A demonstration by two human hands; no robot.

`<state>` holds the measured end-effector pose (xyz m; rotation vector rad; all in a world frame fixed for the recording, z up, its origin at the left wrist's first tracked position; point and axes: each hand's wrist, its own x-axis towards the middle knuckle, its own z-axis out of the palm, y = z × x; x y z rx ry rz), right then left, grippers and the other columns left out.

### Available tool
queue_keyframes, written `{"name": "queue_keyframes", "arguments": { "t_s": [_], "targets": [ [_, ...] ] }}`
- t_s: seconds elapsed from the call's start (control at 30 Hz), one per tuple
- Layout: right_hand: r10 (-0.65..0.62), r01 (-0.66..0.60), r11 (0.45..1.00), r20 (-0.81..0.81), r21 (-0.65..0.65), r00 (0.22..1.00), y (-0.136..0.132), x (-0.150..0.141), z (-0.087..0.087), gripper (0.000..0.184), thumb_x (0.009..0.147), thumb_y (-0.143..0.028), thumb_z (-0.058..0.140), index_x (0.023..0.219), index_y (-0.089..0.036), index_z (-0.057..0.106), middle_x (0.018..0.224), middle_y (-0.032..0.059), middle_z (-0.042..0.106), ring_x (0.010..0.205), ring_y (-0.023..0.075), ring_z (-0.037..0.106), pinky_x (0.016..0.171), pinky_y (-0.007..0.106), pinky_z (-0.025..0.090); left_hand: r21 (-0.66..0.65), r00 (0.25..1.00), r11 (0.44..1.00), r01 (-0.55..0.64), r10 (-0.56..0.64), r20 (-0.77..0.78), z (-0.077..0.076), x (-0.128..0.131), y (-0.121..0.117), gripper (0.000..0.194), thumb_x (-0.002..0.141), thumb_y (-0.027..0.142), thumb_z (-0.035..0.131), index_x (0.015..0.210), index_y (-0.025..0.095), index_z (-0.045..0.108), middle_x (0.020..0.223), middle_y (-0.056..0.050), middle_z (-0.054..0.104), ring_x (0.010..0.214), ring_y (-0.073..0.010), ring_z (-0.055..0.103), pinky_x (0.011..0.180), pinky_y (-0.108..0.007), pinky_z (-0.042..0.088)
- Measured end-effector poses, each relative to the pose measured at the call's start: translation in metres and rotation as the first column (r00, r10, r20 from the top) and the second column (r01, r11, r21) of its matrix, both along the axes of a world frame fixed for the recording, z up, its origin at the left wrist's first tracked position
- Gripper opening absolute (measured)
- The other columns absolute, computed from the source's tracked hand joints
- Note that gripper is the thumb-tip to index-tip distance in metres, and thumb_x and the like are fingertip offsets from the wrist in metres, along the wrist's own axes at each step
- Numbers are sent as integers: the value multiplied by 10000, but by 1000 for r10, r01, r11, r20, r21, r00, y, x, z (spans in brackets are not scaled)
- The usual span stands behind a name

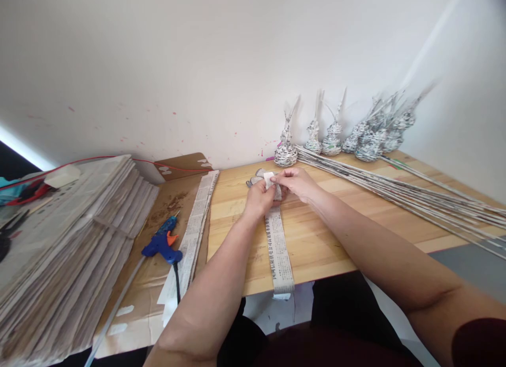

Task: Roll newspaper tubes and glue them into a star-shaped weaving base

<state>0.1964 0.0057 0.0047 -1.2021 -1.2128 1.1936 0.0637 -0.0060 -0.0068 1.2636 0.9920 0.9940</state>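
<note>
A long newspaper strip lies on the wooden table, its near end hanging over the front edge. Both my hands meet at its far end. My left hand is closed around a small woven newspaper piece with the strip's end on it. My right hand pinches the folded white tip of the strip against that piece.
A tall stack of newspapers fills the left. A blue hot glue gun and more newspaper strips lie on brown cardboard. Several woven paper figures stand by the wall; long rolled paper sticks lie at right.
</note>
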Motion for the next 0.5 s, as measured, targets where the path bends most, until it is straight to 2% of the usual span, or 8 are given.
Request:
{"name": "queue_keyframes", "arguments": {
  "t_s": [0.17, 0.33, 0.5],
  "targets": [
    [-6, 5, 999, 15, 42, 1000, -1, 0, 0, 333, 563, -402, 806, 618, -157, 587, 486, -49, 523, 449, 78, 427, 434, 218, 339, -16, 1000, 1000, -7, 7, 8, 1, -1, 0, 187, 813, 330, 609, 900, 165, 621, 739, -53, 689, 638, -174, 663, 598, -300, 555],
    [11, -11, 999, 19, 32, 1000, -2, 0, -1, 326, 621, -396, 781, 617, -178, 538, 474, -51, 501, 412, 87, 442, 392, 221, 353, -37, 998, 999, 29, -27, 55, 4, 0, -3, 192, 775, 286, 646, 913, 156, 613, 779, -69, 701, 684, -194, 677, 618, -314, 562],
    [28, -28, 999, 1, 21, 1000, -2, 0, 0, 313, 666, -370, 762, 615, -187, 513, 451, -57, 483, 389, 89, 441, 367, 217, 354, -91, 991, 994, 53, -41, 131, 9, -3, -6, 303, 687, 293, 731, 936, 153, 631, 828, -71, 704, 726, -197, 679, 645, -324, 570]
  ]
}}
